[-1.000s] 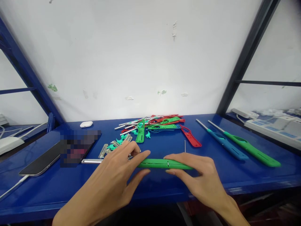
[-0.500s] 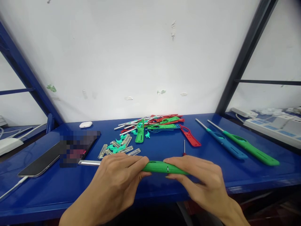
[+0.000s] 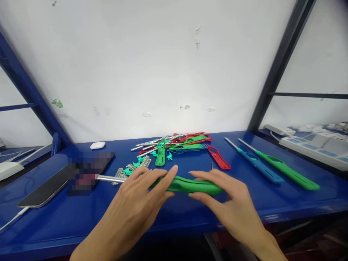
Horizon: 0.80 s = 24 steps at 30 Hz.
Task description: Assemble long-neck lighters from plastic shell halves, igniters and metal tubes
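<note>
A green long-neck lighter [image 3: 187, 185] lies crosswise between my hands above the front of the blue table. Its metal tube [image 3: 111, 178] points left. My left hand [image 3: 141, 195] is closed round the end of the handle near the tube, index finger raised along it. My right hand [image 3: 231, 195] grips the other end, thumb below and fingers above. Just beyond, clear plastic tanks [image 3: 141, 164] and teal small parts [image 3: 127, 172] lie in a loose group, partly hidden by my left hand. A thin metal shaft [image 3: 212, 165] shows behind my right hand.
Green and red handle shells and metal tubes [image 3: 174, 142] are heaped by the wall. A blue lighter [image 3: 258, 165] and a green lighter [image 3: 288, 170] lie at right. Phones [image 3: 45, 186] and a white earphone case [image 3: 97, 145] are at left. A power strip [image 3: 315, 148] stands far right.
The lighter has rolled in my hands, so a different side with a long slot now faces up. My left index finger has lifted, and the right hand has shifted its grip.
</note>
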Available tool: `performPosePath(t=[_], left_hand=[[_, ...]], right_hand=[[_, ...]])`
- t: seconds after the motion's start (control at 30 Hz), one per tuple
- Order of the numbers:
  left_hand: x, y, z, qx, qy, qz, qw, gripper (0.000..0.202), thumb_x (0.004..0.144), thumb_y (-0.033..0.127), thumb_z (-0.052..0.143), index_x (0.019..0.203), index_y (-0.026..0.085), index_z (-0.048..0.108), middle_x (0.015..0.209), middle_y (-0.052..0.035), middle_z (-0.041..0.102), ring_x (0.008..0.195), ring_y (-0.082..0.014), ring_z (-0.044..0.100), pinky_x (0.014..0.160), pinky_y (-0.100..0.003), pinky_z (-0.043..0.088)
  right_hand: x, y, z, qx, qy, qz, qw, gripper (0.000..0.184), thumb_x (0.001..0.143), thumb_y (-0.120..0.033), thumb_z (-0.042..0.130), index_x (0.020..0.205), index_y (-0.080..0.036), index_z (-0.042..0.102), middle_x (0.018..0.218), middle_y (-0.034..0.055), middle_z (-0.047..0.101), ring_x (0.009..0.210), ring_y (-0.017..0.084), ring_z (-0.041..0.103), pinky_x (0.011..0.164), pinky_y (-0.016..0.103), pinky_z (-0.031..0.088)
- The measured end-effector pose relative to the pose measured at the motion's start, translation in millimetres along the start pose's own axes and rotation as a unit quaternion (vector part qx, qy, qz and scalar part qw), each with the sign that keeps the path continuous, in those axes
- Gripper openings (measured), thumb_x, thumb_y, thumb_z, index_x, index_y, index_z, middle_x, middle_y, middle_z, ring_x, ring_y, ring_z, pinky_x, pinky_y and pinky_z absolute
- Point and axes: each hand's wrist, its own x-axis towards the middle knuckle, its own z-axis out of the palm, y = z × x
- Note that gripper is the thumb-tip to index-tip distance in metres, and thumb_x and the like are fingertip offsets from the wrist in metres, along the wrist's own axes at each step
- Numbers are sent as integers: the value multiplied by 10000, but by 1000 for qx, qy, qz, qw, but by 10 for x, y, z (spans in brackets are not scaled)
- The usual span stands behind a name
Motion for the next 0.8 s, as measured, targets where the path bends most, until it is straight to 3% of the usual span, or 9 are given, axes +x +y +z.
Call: performPosePath(t=[0.1, 0.17, 0.27, 0.4, 0.5, 0.63, 0.8], left_hand=[[44, 12, 0, -75, 21, -13, 997, 275, 1107, 230, 539, 1376, 188, 581, 1130, -57, 763, 959, -197, 714, 948, -386, 469], [72, 23, -25, -111, 34, -23, 993, 174, 1098, 193, 551, 1249, 219, 633, 1088, -26, 764, 938, -179, 710, 900, -357, 472], [108, 62, -71, -152, 48, -40, 986, 172, 1078, 129, 556, 1157, 243, 658, 1048, -12, 758, 957, -179, 706, 869, -340, 482], [129, 116, -83, -188, 63, -46, 979, 239, 1057, 83, 556, 1189, 250, 666, 1064, -22, 767, 989, -182, 718, 877, -330, 510], [130, 119, -65, -195, 59, -49, 978, 202, 1072, 152, 584, 1228, 250, 666, 1130, -26, 780, 1040, -184, 732, 914, -319, 526], [145, 129, -63, -205, 61, -28, 976, 155, 1081, 248, 604, 1222, 229, 663, 1079, -16, 812, 922, -164, 760, 885, -314, 538], [177, 201, -78, -200, 114, -9, 973, 205, 1038, 74, 589, 1189, 187, 669, 1015, -21, 815, 844, -141, 761, 805, -318, 528]], right_hand=[[-22, -3, 11, 10, 0, -44, 999, 354, 924, -232, 807, 1252, -342, 730, 911, -33, 729, 758, 134, 690, 724, 234, 563], [-23, -28, 11, 21, -9, -52, 998, 294, 929, -214, 799, 1196, -324, 738, 925, -30, 728, 780, 128, 704, 736, 227, 567], [-9, -81, 1, 28, -17, -49, 998, 218, 932, -206, 792, 1121, -297, 731, 969, -21, 760, 824, 140, 735, 765, 227, 590], [4, -121, -17, 28, -16, -52, 998, 258, 909, -192, 811, 1136, -289, 735, 1017, -35, 822, 857, 144, 786, 823, 203, 618], [1, -125, -23, 32, 1, -67, 997, 279, 897, -182, 820, 1149, -288, 762, 1006, -42, 846, 835, 149, 809, 820, 197, 635], [-6, -144, -11, 46, 13, -80, 996, 260, 894, -165, 814, 1127, -276, 791, 985, -31, 857, 810, 163, 822, 797, 207, 655], [-11, -188, -9, 69, 9, -78, 995, 289, 882, -128, 809, 1136, -265, 803, 993, -31, 860, 822, 158, 825, 798, 195, 659]])
